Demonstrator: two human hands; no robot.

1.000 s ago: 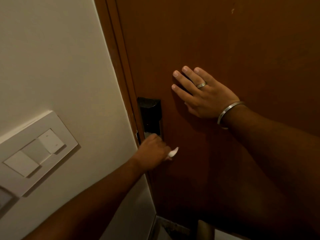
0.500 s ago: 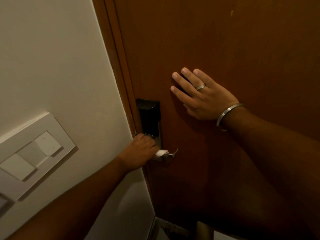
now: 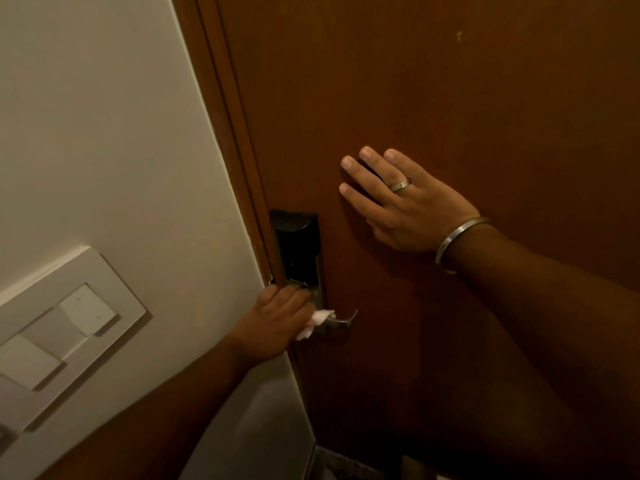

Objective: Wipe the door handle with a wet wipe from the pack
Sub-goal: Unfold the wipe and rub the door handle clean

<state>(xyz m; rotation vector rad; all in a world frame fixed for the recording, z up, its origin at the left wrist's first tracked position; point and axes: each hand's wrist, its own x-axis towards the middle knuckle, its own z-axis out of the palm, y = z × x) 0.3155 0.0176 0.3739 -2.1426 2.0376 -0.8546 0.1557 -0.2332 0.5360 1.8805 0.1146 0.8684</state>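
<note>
The left hand (image 3: 277, 322) is curled into a loose fist, knuckles up, its forearm reaching in from the lower left. The right hand (image 3: 405, 202) is spread flat, palm away, fingers (image 3: 360, 174) straight and pointing up to the left. Its arm stretches in from the right, bare to the wrist.

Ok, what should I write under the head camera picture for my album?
Left hand rubs a crumpled white wet wipe along the silver metal door handle while the right hand rests flat on the brown wooden door.
</note>
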